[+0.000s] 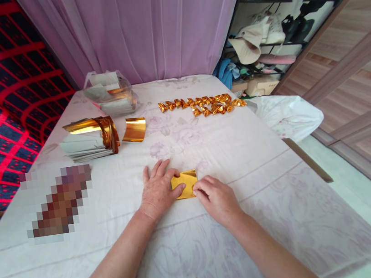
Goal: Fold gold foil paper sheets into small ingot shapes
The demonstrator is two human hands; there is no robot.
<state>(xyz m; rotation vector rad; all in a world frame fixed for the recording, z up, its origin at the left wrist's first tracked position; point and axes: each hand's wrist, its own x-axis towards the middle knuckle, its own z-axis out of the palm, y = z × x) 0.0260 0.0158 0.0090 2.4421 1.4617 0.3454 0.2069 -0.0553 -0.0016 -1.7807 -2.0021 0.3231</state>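
Note:
A small rectangle of gold foil paper (185,186) lies flat on the cloth between my hands. My left hand (158,188) rests at its left side with fingers spread on the cloth, the thumb and index finger touching the foil. At the right edge, my right hand (218,198) pinches the foil between thumb and curled fingers. Farther back is a single curved sheet of gold foil paper (134,130), beside a stack of foil sheets (85,141) with pale backs. Several small folded gold foil pieces (213,103) lie in rows at the back right.
A clear plastic bag (110,94) with more sheets stands at the back left. A pixelated reddish-brown object (59,202) lies at the left. Beyond the patterned tablecloth (255,239) are a purple curtain (149,29), a white plastic bag (286,118) and shelves with hats and shoes.

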